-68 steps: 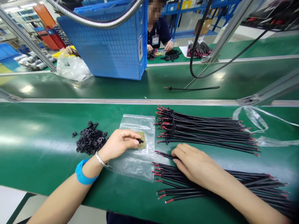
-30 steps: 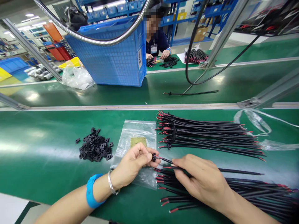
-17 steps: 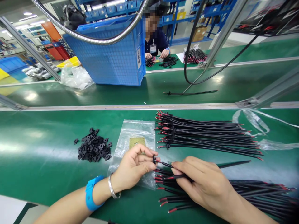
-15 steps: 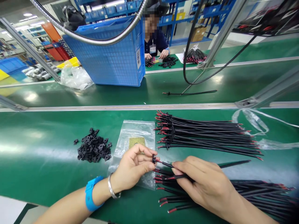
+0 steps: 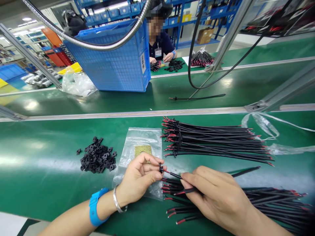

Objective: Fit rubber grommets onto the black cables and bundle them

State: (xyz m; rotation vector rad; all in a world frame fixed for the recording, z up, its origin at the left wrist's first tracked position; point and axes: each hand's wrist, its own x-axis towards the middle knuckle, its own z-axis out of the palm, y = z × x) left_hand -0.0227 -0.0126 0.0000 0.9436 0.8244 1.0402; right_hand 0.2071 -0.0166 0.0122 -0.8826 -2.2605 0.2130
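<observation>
My left hand [image 5: 139, 178] pinches a small black plastic clip [image 5: 160, 168] between thumb and fingers. My right hand [image 5: 216, 196] grips a black wire [image 5: 243, 171] with red-tipped ends, whose near end meets the clip. Beneath my right hand lies a loose pile of similar wires [image 5: 270, 201]. A second bundle of wires [image 5: 216, 142], with clips fitted near their left ends, lies farther back. A heap of black clips [image 5: 97, 159] sits to the left. A clear plastic bag [image 5: 141, 144] with a yellow-green pad [image 5: 143, 150] lies under my left hand.
A metal rail [image 5: 147, 113] separates this green table [image 5: 36, 164] from a green conveyor belt, where a blue crate [image 5: 115, 62] and a single wire [image 5: 197, 97] rest. A person sits across handling similar parts. A crumpled clear bag [image 5: 265, 126] lies at right.
My left hand left the yellow-green pad with a clip and came toward me. My right hand picked one wire from the near pile and brought its end to the clip.
</observation>
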